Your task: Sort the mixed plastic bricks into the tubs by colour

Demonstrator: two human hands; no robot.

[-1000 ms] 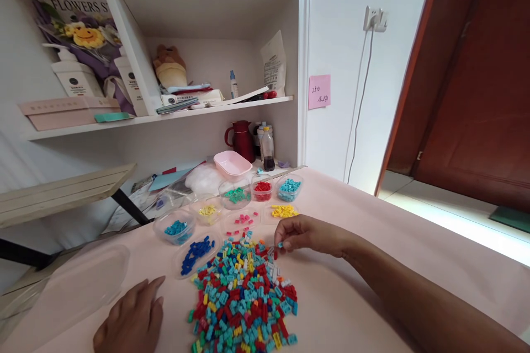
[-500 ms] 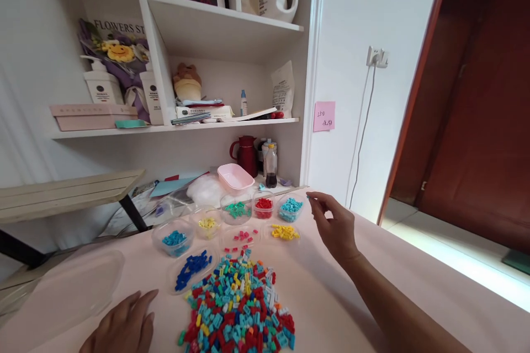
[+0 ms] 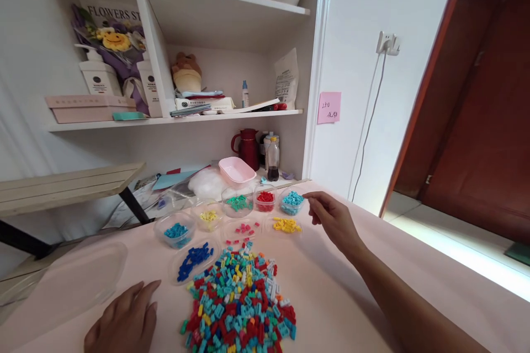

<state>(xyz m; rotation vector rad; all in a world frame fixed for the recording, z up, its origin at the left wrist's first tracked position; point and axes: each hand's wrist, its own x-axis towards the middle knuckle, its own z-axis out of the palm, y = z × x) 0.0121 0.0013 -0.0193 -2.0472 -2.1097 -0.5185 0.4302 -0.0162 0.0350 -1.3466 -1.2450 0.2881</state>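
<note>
A heap of small mixed-colour bricks (image 3: pixel 238 300) lies on the pale pink table (image 3: pixel 351 298) in front of me. Behind it stand clear cups and lids of sorted bricks: light blue (image 3: pixel 292 202), red (image 3: pixel 265 200), green (image 3: pixel 237 202), yellow (image 3: pixel 285 224), pink (image 3: pixel 242 228), dark blue (image 3: pixel 192 256) and teal (image 3: pixel 176 230). My right hand (image 3: pixel 331 219) hovers just right of the light blue cup, fingers loosely apart, nothing visible in them. My left hand (image 3: pixel 120 322) rests flat on the table, left of the heap.
A large clear plastic lid (image 3: pixel 62 287) lies at the left. A pink tub (image 3: pixel 236 170), a red jug (image 3: pixel 248 148) and a bottle (image 3: pixel 272 159) stand at the back under the white shelves (image 3: pixel 178 117). A wooden bench (image 3: pixel 62 185) is at far left, a door (image 3: pixel 488 121) at right.
My right hand left the heap holding a light blue brick, moved back to the light blue cup, and now shows no brick. My left hand stayed put.
</note>
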